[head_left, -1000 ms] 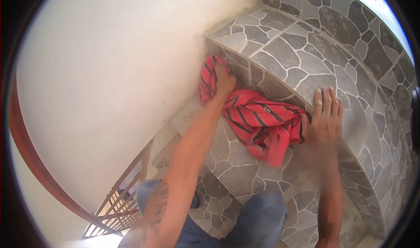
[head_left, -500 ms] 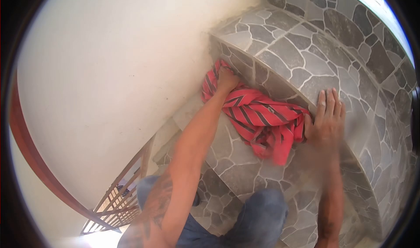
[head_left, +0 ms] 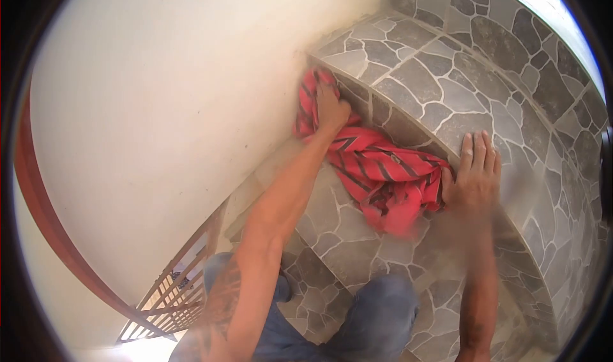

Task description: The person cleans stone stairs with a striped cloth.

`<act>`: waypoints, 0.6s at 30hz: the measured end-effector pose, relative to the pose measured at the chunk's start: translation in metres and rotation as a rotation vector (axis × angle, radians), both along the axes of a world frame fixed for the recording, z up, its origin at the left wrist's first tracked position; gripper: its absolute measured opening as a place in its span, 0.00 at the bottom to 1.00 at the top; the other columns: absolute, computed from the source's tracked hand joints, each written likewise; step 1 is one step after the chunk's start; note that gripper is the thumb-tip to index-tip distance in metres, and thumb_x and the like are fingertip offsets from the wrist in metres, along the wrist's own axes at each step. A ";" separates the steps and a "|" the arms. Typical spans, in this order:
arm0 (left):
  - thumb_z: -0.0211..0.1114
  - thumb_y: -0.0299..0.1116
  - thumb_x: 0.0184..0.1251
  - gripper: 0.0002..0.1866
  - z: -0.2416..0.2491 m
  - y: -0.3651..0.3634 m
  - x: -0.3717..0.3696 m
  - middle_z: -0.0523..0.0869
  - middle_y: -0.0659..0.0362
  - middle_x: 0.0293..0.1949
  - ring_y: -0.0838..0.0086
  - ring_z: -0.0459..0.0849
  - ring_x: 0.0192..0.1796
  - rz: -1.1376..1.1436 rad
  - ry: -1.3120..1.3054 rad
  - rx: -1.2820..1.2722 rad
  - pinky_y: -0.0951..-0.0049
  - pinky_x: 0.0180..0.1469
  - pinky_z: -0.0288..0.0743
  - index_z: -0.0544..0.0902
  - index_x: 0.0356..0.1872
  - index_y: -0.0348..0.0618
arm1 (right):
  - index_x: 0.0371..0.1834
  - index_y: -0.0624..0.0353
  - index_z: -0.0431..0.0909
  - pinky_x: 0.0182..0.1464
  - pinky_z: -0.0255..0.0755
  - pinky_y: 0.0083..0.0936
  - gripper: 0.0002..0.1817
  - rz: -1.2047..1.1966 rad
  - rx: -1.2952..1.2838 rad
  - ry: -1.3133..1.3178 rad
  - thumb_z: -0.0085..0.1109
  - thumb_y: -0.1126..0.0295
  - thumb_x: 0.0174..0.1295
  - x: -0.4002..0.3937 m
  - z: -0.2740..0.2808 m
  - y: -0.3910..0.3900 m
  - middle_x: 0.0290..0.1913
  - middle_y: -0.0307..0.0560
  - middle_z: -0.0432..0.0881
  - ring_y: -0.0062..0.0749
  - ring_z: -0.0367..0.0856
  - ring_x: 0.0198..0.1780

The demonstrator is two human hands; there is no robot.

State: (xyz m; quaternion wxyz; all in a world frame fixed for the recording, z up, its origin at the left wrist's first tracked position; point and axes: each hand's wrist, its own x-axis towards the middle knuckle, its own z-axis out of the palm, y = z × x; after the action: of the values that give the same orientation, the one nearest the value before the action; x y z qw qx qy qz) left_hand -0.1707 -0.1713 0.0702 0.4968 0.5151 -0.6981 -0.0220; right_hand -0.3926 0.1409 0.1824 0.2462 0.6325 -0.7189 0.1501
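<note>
A crumpled red cloth (head_left: 389, 164) with dark and pale stripes lies bunched along the foot of a stone-patterned step (head_left: 440, 100). My left hand (head_left: 332, 112) is closed on its far end, pressing that part into the corner where the white wall meets the riser. On the step's front edge rests my right hand (head_left: 474, 180), fingers stretched out flat over the tread. Its thumb lies against the near right end of the cloth. A loose fold of the cloth hangs toward my knees.
The white wall (head_left: 172, 106) rises on the left, with a reddish-brown handrail (head_left: 57, 234) and a slatted railing (head_left: 172, 304) lower down. More stone-patterned steps curve up to the right. My knees in blue jeans (head_left: 377, 317) are below the cloth.
My left hand has pushed slightly farther up into the corner, taking the cloth's far end with it. The loose fold has shifted a little. My right hand stays almost in place.
</note>
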 end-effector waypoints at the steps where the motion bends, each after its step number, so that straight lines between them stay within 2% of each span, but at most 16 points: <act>1: 0.56 0.24 0.57 0.40 -0.007 0.018 0.004 0.82 0.35 0.59 0.43 0.81 0.63 -0.100 0.091 0.369 0.55 0.70 0.71 0.61 0.76 0.26 | 0.71 0.72 0.71 0.77 0.60 0.52 0.41 -0.002 0.010 0.004 0.72 0.59 0.56 0.001 0.000 0.002 0.72 0.64 0.72 0.57 0.66 0.77; 2: 0.56 0.24 0.56 0.41 -0.010 0.034 0.008 0.81 0.33 0.60 0.41 0.79 0.66 -0.196 0.183 0.734 0.55 0.72 0.69 0.60 0.76 0.24 | 0.71 0.72 0.71 0.77 0.60 0.52 0.41 0.002 0.017 0.009 0.73 0.59 0.56 0.002 0.000 0.002 0.72 0.64 0.72 0.57 0.66 0.77; 3: 0.59 0.27 0.56 0.45 -0.002 0.040 0.010 0.75 0.29 0.66 0.39 0.72 0.73 -0.289 0.217 0.601 0.54 0.76 0.63 0.55 0.78 0.22 | 0.71 0.71 0.71 0.77 0.60 0.52 0.41 -0.001 0.020 0.018 0.73 0.59 0.56 0.000 0.001 0.000 0.72 0.64 0.72 0.56 0.66 0.77; 5: 0.60 0.27 0.56 0.47 0.043 0.029 0.000 0.71 0.27 0.69 0.39 0.66 0.76 -0.287 0.207 0.343 0.55 0.79 0.59 0.54 0.79 0.23 | 0.71 0.71 0.71 0.77 0.60 0.52 0.41 0.000 0.012 0.022 0.73 0.59 0.57 -0.002 0.005 0.001 0.72 0.63 0.72 0.56 0.66 0.77; 6: 0.60 0.28 0.56 0.47 0.051 0.023 -0.001 0.69 0.27 0.71 0.38 0.64 0.78 -0.275 0.197 0.226 0.55 0.80 0.57 0.53 0.79 0.23 | 0.71 0.71 0.71 0.77 0.60 0.52 0.41 0.009 0.020 0.015 0.73 0.59 0.57 0.000 0.002 0.001 0.72 0.63 0.73 0.56 0.65 0.77; 9: 0.61 0.27 0.54 0.43 0.011 0.009 -0.011 0.71 0.26 0.70 0.37 0.65 0.77 -0.094 0.163 -0.127 0.54 0.81 0.57 0.60 0.75 0.21 | 0.71 0.70 0.71 0.77 0.60 0.52 0.40 -0.009 -0.009 -0.002 0.73 0.60 0.57 0.001 -0.003 -0.001 0.72 0.63 0.72 0.56 0.65 0.78; 11: 0.64 0.34 0.60 0.37 -0.037 0.009 0.009 0.74 0.32 0.70 0.39 0.69 0.75 -0.132 0.029 -0.016 0.53 0.79 0.61 0.71 0.71 0.25 | 0.71 0.70 0.71 0.77 0.61 0.52 0.40 -0.009 -0.011 -0.002 0.72 0.60 0.57 0.000 -0.002 0.000 0.72 0.62 0.73 0.55 0.66 0.78; 12: 0.65 0.42 0.62 0.36 -0.068 0.000 0.025 0.75 0.36 0.70 0.41 0.71 0.74 -0.278 -0.352 0.338 0.52 0.77 0.64 0.75 0.68 0.28 | 0.71 0.70 0.72 0.77 0.61 0.52 0.40 -0.008 -0.018 -0.003 0.72 0.60 0.57 0.002 0.000 -0.001 0.72 0.62 0.73 0.55 0.66 0.77; 14: 0.66 0.54 0.63 0.37 -0.058 0.017 0.033 0.77 0.42 0.71 0.45 0.74 0.74 -0.276 -0.649 0.738 0.52 0.74 0.69 0.81 0.64 0.33 | 0.71 0.70 0.72 0.76 0.61 0.52 0.39 0.006 -0.003 -0.004 0.72 0.59 0.58 0.002 0.000 -0.001 0.71 0.62 0.73 0.55 0.66 0.77; 15: 0.65 0.59 0.63 0.38 -0.022 0.043 0.022 0.78 0.44 0.71 0.48 0.75 0.74 -0.152 -0.567 0.783 0.52 0.73 0.71 0.83 0.63 0.35 | 0.70 0.70 0.72 0.76 0.61 0.52 0.39 0.001 0.006 0.002 0.71 0.59 0.58 -0.002 0.001 0.001 0.71 0.62 0.73 0.55 0.67 0.77; 18: 0.65 0.54 0.64 0.35 0.033 0.073 0.014 0.81 0.43 0.68 0.48 0.78 0.70 -0.341 -0.828 1.077 0.53 0.73 0.72 0.84 0.61 0.33 | 0.71 0.70 0.71 0.76 0.61 0.53 0.39 0.016 -0.009 0.015 0.70 0.59 0.59 -0.002 0.001 0.002 0.71 0.63 0.73 0.56 0.67 0.76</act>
State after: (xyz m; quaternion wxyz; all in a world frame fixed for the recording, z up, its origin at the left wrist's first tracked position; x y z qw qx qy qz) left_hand -0.1563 -0.0981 0.1036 -0.1449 0.5391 -0.7928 -0.2446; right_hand -0.3942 0.1434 0.1839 0.2530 0.6383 -0.7113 0.1506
